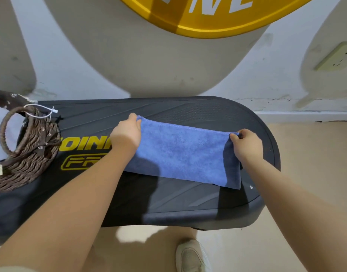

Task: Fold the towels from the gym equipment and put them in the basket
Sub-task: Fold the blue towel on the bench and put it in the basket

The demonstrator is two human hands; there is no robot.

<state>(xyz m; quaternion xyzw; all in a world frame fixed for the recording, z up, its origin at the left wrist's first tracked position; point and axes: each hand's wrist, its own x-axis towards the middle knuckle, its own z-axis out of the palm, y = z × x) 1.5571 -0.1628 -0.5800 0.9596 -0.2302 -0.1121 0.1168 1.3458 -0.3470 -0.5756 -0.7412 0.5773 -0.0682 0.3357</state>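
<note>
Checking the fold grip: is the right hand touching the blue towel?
Touching. The head view shows the right hand pinching the blue towel at its far right corner.

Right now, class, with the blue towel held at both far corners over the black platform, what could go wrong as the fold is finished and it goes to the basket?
1. The left hand and right hand only pinch the blue towel at its corners; one may slip, skewing the fold.
2. The towel's right end lies near the black platform edge and could slide off.
3. The wicker basket already holds a white cloth, so space may be tight.
</note>
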